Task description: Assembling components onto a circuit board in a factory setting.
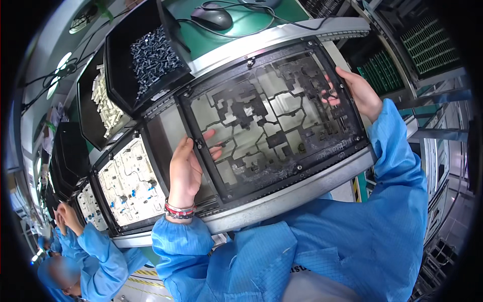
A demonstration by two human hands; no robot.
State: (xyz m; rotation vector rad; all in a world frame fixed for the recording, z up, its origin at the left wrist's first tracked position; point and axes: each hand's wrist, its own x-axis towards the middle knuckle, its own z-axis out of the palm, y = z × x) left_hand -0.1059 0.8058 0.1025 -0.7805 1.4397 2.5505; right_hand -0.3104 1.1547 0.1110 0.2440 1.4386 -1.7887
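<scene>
I have both hands, left hand [185, 168] and right hand [359, 93], gripping opposite edges of the black cut-out fixture frame [274, 118] above the conveyor rail [302, 189]; judging by this, seating it squarely comes next.

1. Up to your left, a small white label [160, 94] sits on the lower front edge of the black screw bin [126, 60].
2. Low on your blue coat [352, 241], a short dark printed marking [302, 269].

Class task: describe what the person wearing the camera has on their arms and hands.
Both arms wear loose, bright blue work-coat sleeves with a fine grid weave and gathered cuffs. The left hand and right hand are bare, without gloves. The left wrist carries stacked bracelets, red, white and dark beaded.
</scene>
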